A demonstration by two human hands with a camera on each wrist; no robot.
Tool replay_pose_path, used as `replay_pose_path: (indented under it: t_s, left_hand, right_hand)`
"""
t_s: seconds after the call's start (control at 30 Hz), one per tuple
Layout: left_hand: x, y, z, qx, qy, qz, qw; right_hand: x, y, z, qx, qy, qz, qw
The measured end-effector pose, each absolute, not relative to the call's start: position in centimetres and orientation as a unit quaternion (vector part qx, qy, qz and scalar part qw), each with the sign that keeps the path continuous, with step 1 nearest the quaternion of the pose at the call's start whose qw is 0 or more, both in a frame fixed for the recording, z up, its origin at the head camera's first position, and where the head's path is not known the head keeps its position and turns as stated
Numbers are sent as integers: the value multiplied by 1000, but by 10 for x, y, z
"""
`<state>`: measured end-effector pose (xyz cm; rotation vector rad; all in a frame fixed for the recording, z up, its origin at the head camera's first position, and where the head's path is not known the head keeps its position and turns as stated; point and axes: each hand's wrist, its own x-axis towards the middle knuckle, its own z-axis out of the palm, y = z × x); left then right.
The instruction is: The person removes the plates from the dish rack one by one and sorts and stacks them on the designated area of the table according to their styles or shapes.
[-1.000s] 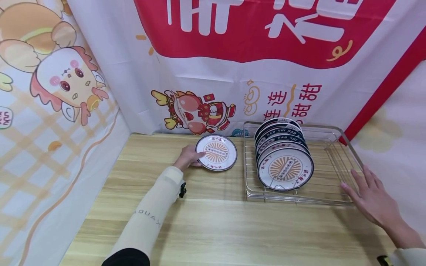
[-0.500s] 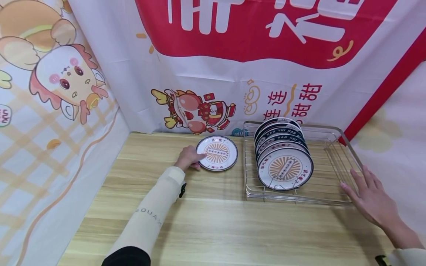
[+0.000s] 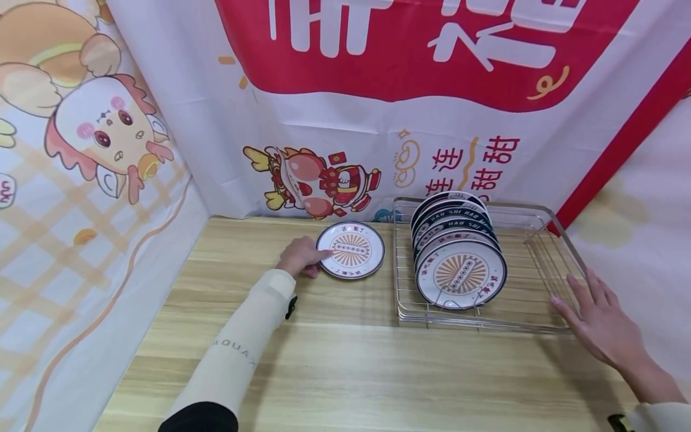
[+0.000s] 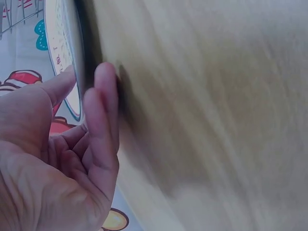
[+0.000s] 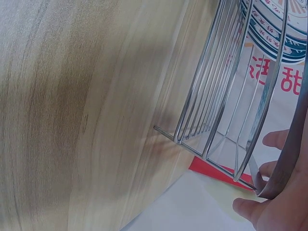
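Observation:
Beside a white plate (image 3: 351, 251) with an orange sunburst print and dark rim is my left hand (image 3: 300, 257). Its thumb lies over the plate's near-left edge, while the other fingers (image 4: 103, 125) extend past the rim close to the table, not visibly wrapped under it. The plate lies nearly flat on the table. My right hand (image 3: 607, 324) rests with straight, spread fingers at the front right corner of a wire rack (image 3: 531, 327). In the right wrist view, fingers (image 5: 276, 139) show on both sides of the rack's flat metal rim.
Several matching plates (image 3: 461, 273) stand tilted in a row in the rack's left half. The wooden table (image 3: 345, 372) extends in front. A printed cloth (image 3: 324, 114) hangs behind, and another cloth (image 3: 92, 288) borders the left side.
The plate at my left hand has gone from slightly tilted to lying flatter. My left hand has shifted slightly left, with its fingers drawn from beneath the rim. My right hand stays at the rack.

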<state>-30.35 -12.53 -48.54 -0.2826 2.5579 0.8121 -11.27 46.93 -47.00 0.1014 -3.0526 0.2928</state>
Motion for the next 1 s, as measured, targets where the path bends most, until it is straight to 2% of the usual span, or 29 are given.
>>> replay_pose_path:
  t_s: [0.3,0.5,0.73,1.0]
  left_hand:
    - [-303,-134,-463,-74,943,249,209]
    - [-305,-135,-454,-45,962,211,168]
    - [-312,-125,-442,-24,980,174,91]
    - [-310,-99,-416,18,984,173,43]
  right_hand:
    - [-115,470,-467,37,-994,98,36]
    - [-116,470,-469,26,-994,103,33]
    - [-114,471,-470,26,-994,106,29]
    - [-112,470,-467,27,-993,108,29]
